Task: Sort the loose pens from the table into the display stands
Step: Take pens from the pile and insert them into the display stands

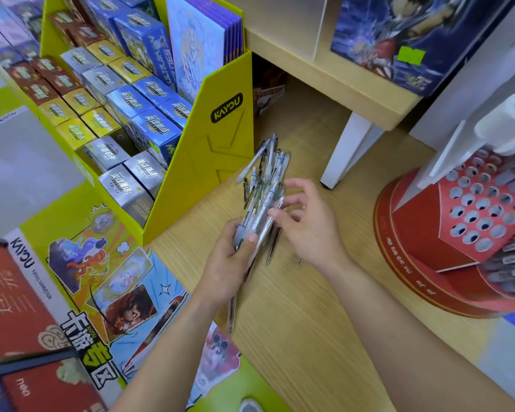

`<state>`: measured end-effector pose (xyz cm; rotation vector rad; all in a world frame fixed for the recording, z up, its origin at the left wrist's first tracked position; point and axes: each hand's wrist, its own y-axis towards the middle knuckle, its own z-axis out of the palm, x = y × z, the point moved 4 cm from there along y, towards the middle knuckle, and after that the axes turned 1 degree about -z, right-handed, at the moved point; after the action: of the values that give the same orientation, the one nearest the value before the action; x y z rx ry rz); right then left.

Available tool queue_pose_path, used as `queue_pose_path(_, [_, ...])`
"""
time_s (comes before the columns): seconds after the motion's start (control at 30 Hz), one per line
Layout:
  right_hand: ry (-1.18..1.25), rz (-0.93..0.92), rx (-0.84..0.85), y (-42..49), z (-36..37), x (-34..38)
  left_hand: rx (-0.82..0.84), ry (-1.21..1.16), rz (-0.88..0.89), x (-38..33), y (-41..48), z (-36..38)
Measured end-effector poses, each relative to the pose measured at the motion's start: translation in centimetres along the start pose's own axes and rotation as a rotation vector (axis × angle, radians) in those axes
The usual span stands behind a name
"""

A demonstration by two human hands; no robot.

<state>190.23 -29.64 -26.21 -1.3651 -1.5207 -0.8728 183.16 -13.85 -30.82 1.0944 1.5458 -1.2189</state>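
Above the table [309, 337], left hand [232, 257] curls round a fanned bundle of pens [265, 179]; right hand [306, 221] pinches one, other fingers loose. Picking-out step, I'd say: next, lift it free and steer it into a hole in the red stand [446, 233]

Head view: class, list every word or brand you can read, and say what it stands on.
"KAYOU": black badge on yellow cardboard display stand.
"KAYOU ANIMATION": white edge of flat cartoon poster.
"ULTRAMAN": tall blue card box.
"neo": red notebook cover.
Unreadable: print on clear plastic pens and red round pen stand.
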Motion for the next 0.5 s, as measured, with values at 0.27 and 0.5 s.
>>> queue_pose_path(0.27, [0.029,0.003,-0.058,-2.6,-3.1,3.1,-0.054,0.080,-0.070,-1.4,-1.1,-1.8])
queue_pose_path(0.5, [-0.020,0.008,-0.105,-10.3,-8.1,8.2,0.020,0.117,-0.067,-8.7,-9.4,-0.5])
